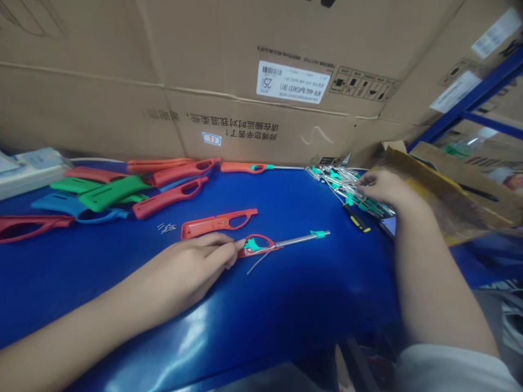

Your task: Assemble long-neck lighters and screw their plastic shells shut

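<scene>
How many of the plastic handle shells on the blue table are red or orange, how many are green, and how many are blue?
Loose shells only, counted by colour, as far as the overlapping pile lets me tell:
Red or orange: 6, for example this one
Green: 2, for example this one
Blue: 1
Total: 9
Not counted: the half-built lighter at the left hand and the finished one by the box.

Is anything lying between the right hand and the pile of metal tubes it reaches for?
Nothing visible does. The right hand is already on the pile of metal tubes at the table's far right. The screwdriver lies just in front of the pile, beside the wrist, not in the way.
</scene>
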Action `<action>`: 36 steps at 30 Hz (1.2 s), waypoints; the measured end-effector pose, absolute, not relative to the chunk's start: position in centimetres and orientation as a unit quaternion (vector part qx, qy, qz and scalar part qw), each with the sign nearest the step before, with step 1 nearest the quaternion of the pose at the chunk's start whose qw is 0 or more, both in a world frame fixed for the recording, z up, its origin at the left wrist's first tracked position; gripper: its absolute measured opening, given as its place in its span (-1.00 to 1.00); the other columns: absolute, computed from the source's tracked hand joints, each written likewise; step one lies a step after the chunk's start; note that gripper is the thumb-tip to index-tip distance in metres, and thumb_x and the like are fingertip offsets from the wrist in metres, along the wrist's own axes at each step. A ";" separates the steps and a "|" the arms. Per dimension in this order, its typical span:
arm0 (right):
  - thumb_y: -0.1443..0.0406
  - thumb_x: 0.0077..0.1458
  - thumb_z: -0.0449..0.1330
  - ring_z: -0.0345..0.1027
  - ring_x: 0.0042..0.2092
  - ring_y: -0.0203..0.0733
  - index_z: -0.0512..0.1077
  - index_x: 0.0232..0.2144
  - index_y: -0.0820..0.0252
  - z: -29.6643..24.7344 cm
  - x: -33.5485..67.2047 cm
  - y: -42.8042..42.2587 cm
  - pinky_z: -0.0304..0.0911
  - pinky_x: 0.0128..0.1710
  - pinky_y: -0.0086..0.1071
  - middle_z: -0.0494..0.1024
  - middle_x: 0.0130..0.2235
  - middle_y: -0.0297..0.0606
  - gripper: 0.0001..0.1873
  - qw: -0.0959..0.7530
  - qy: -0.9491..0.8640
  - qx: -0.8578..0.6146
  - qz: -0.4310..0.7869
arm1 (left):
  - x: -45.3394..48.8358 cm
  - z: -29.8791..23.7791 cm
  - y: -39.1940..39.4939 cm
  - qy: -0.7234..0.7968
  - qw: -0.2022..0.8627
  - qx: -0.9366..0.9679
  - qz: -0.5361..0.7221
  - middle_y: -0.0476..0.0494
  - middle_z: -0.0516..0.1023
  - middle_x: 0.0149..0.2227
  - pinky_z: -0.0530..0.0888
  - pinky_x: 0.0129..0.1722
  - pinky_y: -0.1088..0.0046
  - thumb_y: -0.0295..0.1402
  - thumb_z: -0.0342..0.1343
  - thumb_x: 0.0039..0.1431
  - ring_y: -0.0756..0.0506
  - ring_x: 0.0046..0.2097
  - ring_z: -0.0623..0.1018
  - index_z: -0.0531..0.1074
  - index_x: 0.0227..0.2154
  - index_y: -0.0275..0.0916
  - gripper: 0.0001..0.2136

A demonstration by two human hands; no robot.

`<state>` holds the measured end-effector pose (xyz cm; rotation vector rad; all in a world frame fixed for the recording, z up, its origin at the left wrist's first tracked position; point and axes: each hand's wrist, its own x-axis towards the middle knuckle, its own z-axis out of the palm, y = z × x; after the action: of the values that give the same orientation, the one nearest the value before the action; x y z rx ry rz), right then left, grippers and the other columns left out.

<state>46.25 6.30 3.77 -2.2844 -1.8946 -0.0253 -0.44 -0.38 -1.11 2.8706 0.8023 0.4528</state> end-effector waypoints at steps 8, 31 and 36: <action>0.16 0.33 0.21 0.46 0.02 -0.08 0.47 0.04 0.15 4.2 44.6 6.1 0.44 0.00 -0.15 0.51 0.09 -0.14 -0.69 -0.041 -0.585 -0.806 0.075 | -0.5 -1.8 -0.2 0.264 0.114 0.938 0.194 -0.18 0.61 -0.02 0.62 -0.04 0.29 -0.37 -0.07 0.46 -0.13 -0.06 0.64 0.44 -0.05 -0.20 -0.81; 0.37 -0.11 0.30 0.41 -0.40 -0.09 0.43 -0.49 0.13 5.3 43.3 5.5 0.25 -0.38 -0.30 0.55 -0.43 -0.23 -0.90 0.041 -0.595 -0.801 0.057 | 0.3 -2.1 -0.1 0.246 0.144 0.930 0.232 -0.18 0.61 0.02 0.58 0.07 0.32 -0.42 -0.02 0.45 -0.10 0.05 0.61 0.43 -0.07 -0.20 -0.86; 0.15 0.15 0.22 0.50 -0.20 -0.10 0.41 -0.20 0.13 5.4 37.8 4.9 0.38 -0.23 -0.30 0.60 -0.17 -0.15 -0.78 0.204 -0.628 -0.751 0.015 | 0.7 -1.7 -0.6 0.281 0.183 0.911 0.241 -0.18 0.60 0.07 0.55 0.15 0.23 -0.37 0.03 0.43 -0.15 0.13 0.58 0.46 -0.03 -0.18 -0.83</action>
<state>37.84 4.89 5.42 -2.0934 -1.7517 0.0417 0.67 -0.60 -1.73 2.5691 0.7928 0.6799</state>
